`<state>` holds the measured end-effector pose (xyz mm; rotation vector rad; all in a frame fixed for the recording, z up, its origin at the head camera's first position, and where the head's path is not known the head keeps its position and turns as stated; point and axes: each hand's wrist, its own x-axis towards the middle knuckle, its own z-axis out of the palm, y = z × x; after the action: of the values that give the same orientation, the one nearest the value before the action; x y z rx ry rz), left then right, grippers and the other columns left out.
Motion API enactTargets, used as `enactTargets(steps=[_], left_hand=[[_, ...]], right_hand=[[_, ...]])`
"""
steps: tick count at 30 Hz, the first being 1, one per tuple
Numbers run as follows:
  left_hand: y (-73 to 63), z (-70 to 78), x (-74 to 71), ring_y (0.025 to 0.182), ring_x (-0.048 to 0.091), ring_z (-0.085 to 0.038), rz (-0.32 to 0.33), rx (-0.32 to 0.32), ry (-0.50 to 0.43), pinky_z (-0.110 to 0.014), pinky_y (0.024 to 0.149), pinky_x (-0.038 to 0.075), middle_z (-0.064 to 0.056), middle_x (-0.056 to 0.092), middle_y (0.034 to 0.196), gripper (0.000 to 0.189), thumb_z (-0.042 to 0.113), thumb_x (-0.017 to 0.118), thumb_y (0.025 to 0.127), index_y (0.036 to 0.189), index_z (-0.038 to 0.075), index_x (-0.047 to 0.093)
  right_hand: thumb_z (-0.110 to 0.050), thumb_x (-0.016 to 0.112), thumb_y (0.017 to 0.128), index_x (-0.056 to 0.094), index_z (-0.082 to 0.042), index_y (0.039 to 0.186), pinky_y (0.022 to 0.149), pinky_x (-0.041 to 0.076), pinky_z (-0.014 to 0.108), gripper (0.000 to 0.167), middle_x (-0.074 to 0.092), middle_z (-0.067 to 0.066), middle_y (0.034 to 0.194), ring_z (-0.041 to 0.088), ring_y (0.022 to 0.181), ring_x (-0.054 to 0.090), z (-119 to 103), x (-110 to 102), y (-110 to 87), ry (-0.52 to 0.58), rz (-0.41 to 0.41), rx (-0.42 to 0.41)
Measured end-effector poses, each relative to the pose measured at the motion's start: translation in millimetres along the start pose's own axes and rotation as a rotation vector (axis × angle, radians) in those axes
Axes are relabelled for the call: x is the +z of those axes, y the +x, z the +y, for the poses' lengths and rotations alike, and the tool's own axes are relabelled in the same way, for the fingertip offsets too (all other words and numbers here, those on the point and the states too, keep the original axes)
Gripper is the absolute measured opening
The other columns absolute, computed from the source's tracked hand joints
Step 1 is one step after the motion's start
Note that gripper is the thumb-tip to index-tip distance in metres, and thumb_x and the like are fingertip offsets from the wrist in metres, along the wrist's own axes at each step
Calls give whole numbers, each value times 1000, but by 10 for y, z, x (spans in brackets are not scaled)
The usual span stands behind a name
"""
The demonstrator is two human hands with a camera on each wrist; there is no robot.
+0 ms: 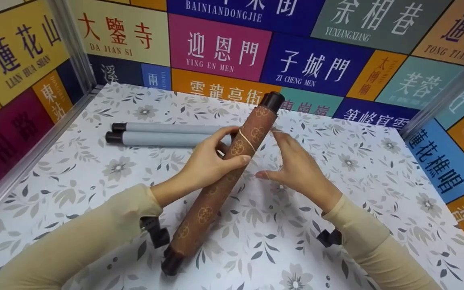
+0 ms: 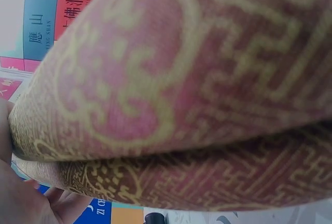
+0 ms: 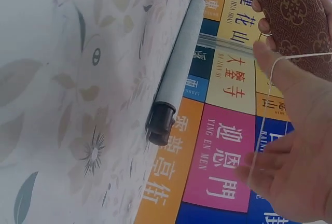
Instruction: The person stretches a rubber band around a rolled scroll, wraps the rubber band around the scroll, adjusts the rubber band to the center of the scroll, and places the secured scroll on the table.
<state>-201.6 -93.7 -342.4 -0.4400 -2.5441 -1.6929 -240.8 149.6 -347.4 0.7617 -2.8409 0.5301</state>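
Note:
A rolled brown scroll (image 1: 204, 213) with gold floral medallions and dark end knobs slants from lower left to upper right in the head view. My left hand (image 1: 208, 163) grips its upper half, thumb across the front and fingers behind. Its patterned surface (image 2: 155, 68) fills most of the left wrist view. A thin pale cord (image 1: 247, 141) crosses the scroll near the left hand. Just right of the scroll is my right hand (image 1: 302, 171), its thumb and fingers apart. In the right wrist view the cord (image 3: 266, 115) runs from the scroll over the right thumb and down to the fingers.
Two rolled pale grey-blue scrolls (image 1: 163, 139) with dark ends lie side by side behind the left hand. White floral-patterned cloth (image 1: 296, 249) covers the table. Coloured panels with Chinese place names (image 1: 220, 48) stand upright at the back and sides.

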Motion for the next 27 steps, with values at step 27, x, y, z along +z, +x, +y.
enactTargets(steps=[27], left_hand=[[-83,-3,52,74,66,-16,-187,51,191,-25,60,54,-7,72,93,77,42,75,80,149,25,44]], right_hand=[[-25,86,75,45,-23,149,120,35,43,85,45,4,154,29,144,39,310,-558,142,-493,301,-825]])
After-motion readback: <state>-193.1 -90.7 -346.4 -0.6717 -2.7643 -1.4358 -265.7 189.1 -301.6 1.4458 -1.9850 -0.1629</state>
